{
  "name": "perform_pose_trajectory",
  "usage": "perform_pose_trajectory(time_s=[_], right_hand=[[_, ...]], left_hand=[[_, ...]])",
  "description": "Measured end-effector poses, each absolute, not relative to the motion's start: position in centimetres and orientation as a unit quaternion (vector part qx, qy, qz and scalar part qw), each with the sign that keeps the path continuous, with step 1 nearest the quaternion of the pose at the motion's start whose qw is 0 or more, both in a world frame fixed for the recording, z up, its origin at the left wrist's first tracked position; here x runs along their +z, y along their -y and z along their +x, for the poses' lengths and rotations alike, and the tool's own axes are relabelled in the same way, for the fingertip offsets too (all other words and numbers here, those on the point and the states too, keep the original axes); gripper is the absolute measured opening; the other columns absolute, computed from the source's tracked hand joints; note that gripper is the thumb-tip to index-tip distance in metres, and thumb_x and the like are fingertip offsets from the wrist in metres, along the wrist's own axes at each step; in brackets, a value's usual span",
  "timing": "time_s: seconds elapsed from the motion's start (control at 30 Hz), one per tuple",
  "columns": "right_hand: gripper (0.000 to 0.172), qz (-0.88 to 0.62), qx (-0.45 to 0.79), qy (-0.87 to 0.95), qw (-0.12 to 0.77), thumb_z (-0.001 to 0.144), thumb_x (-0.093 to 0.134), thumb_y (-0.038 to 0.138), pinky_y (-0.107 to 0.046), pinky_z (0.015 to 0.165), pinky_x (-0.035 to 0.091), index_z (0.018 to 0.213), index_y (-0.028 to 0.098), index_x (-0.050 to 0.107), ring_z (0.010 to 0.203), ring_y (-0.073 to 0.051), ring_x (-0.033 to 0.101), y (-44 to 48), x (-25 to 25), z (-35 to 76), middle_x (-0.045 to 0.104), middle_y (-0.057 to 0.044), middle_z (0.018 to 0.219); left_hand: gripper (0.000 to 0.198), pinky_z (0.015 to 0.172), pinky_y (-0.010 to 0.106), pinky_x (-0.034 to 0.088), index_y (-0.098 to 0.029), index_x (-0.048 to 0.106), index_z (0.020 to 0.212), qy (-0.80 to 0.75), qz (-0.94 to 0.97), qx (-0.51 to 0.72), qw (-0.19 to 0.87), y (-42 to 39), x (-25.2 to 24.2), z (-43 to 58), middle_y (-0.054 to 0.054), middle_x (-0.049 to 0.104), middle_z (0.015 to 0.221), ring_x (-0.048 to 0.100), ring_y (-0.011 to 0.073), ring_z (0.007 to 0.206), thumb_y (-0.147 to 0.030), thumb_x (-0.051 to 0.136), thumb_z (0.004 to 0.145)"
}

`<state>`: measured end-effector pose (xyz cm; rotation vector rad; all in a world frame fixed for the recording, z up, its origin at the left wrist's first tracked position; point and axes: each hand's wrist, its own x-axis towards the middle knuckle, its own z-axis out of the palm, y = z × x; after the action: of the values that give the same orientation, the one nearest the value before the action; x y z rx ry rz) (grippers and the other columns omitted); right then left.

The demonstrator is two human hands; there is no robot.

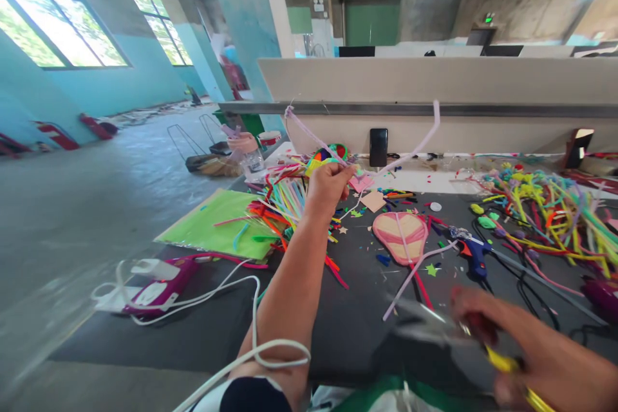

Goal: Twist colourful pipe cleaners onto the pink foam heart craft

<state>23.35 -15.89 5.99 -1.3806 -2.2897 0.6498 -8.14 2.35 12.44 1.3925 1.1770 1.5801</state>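
My left hand (329, 183) is raised over the middle of the table, thumb and fingers pinched on a lilac pipe cleaner (408, 156). The pipe cleaner spreads out both ways in a wide V, its right end bent upward. At lower right, my right hand (526, 335) grips scissors (502, 359) with yellow handles; hand and blades are smeared by motion. Left of the scissors, a pink and cream heart-shaped piece (400, 237) lies with a red stem. A second lilac pipe cleaner (403, 293) rests beside that stem.
A blue glue gun (477, 259) lies right of the heart. Bundles of coloured pipe cleaners (545, 219) cover the right side, more (284, 199) the left. A green sheet (217, 222), a purple power strip (157, 286) and a white cable (255, 302) crossing my left forearm are nearby.
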Motion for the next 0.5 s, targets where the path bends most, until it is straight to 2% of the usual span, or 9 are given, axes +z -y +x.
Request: perform_pose_trajectory(time_s=[0.07, 0.13, 0.23, 0.5], right_hand=[[0.057, -0.499, 0.154, 0.828, 0.206, 0.071, 0.066, 0.038, -0.038, 0.090, 0.048, 0.124, 0.027, 0.050, 0.106, -0.027, 0.057, 13.9, 6.4, 22.0, 0.056, -0.009, 0.122], [0.053, -0.515, 0.075, 0.818, 0.244, 0.079, 0.058, 0.039, -0.043, 0.094, 0.044, 0.128, 0.024, 0.043, 0.113, -0.028, 0.052, 11.6, 6.4, 20.9, 0.052, -0.012, 0.125], [0.051, -0.526, 0.002, 0.804, 0.276, 0.080, 0.057, 0.038, -0.046, 0.095, 0.042, 0.126, 0.019, 0.041, 0.113, -0.029, 0.049, 8.8, 6.0, 19.7, 0.052, -0.014, 0.120], [0.048, -0.529, -0.066, 0.789, 0.307, 0.079, 0.057, 0.038, -0.042, 0.089, 0.045, 0.120, 0.018, 0.044, 0.108, -0.029, 0.050, 6.8, 6.8, 17.4, 0.054, -0.014, 0.113]], left_hand=[[0.029, 0.031, 0.019, 0.027, -0.015, 0.055, 0.058, -0.420, 0.516, 0.628, 0.403, -2.0, 12.6, -7.6, -0.004, 0.046, 0.036, 0.037, 0.0063, 0.028, -0.039, 0.069, 0.068], [0.030, 0.031, 0.019, 0.028, -0.015, 0.053, 0.060, -0.383, 0.491, 0.639, 0.451, -1.7, 12.8, -7.1, -0.005, 0.045, 0.038, 0.038, 0.0061, 0.029, -0.039, 0.071, 0.065], [0.035, 0.031, 0.018, 0.029, -0.015, 0.049, 0.058, -0.348, 0.465, 0.648, 0.492, -1.3, 12.8, -6.4, -0.007, 0.041, 0.041, 0.039, 0.0051, 0.031, -0.040, 0.074, 0.061], [0.033, 0.030, 0.018, 0.030, -0.015, 0.050, 0.060, -0.360, 0.459, 0.616, 0.529, -1.2, 11.8, -4.5, -0.007, 0.042, 0.043, 0.040, 0.0050, 0.031, -0.040, 0.073, 0.062]])
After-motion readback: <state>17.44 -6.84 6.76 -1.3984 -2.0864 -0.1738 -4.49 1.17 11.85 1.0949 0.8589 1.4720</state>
